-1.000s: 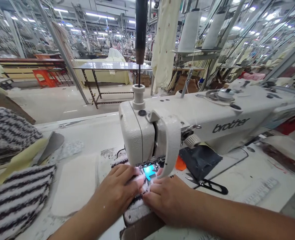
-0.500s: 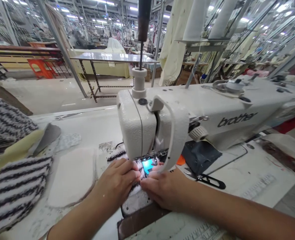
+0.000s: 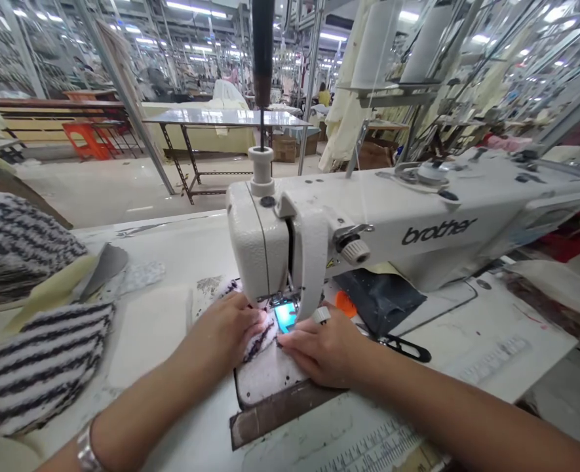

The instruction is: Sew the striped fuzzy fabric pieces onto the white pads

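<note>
My left hand [image 3: 223, 328] and my right hand [image 3: 322, 347] press on a piece of white terry fabric with black stripes [image 3: 267, 373], one on each side of the presser foot of a white Brother sewing machine [image 3: 368, 223]. The fingers of both hands hold the fabric down against the machine bed. A blue glow [image 3: 284, 318] shows on the needle area between my hands. The foot and needle are mostly hidden by the machine's white finger guard [image 3: 314, 262]. A ring sits on my right hand, and a metal bracelet [image 3: 86, 452] circles my left wrist.
Stacks of striped fabric pieces [image 3: 38, 367] and a white pad [image 3: 147, 334] lie to the left. Black thread snips [image 3: 407, 349], a dark pouch [image 3: 378, 298] and a measuring tape [image 3: 491, 367] lie to the right. Thread cones [image 3: 378, 46] stand behind the machine.
My view has swung slightly left. My hands now sit a little further apart, showing more of the blue glow, and the ring on my right hand has come into view.
</note>
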Motion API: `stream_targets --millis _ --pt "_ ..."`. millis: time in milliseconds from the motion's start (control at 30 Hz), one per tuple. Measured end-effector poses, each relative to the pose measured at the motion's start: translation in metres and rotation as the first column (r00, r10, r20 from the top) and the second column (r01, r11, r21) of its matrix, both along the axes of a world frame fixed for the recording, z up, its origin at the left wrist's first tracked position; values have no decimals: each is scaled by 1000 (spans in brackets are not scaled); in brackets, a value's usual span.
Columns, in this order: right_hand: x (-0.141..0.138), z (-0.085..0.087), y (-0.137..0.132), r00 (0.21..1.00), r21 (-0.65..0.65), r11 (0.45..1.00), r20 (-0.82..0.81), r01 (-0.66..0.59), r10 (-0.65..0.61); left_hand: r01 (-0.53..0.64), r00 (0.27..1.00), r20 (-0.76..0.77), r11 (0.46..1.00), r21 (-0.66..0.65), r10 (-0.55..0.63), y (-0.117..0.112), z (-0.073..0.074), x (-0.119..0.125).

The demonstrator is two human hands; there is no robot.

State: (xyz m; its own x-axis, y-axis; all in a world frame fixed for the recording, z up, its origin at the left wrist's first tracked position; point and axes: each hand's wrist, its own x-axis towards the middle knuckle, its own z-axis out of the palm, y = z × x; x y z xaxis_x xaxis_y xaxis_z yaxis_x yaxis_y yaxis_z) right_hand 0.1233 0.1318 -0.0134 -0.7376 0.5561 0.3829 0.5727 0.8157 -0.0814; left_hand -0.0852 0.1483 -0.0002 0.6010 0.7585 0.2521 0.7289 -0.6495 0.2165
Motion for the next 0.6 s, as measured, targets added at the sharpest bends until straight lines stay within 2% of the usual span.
stream_targets --millis 67,133,267,433,600 --pt "2 0 0 999 -4 999 -37 -34 34 105 994 18 994 -20 -105 5 2 -8" --pt "3 0 -1 998 -13 998 -37 -59 59 123 992 33 992 12 -123 5 0 -12" --pt "0 5 -2 995 -13 996 45 -91 91 65 997 35 996 56 -67 -1 -8 -12" --pt "-5 9 -3 982 -69 992 151 -107 116 7 999 -32 997 80 -4 -7 -6 -5" --pt "-3 6 -3 992 -71 991 50 -114 118 -143 977 -140 981 131 161 -17 -5 6"
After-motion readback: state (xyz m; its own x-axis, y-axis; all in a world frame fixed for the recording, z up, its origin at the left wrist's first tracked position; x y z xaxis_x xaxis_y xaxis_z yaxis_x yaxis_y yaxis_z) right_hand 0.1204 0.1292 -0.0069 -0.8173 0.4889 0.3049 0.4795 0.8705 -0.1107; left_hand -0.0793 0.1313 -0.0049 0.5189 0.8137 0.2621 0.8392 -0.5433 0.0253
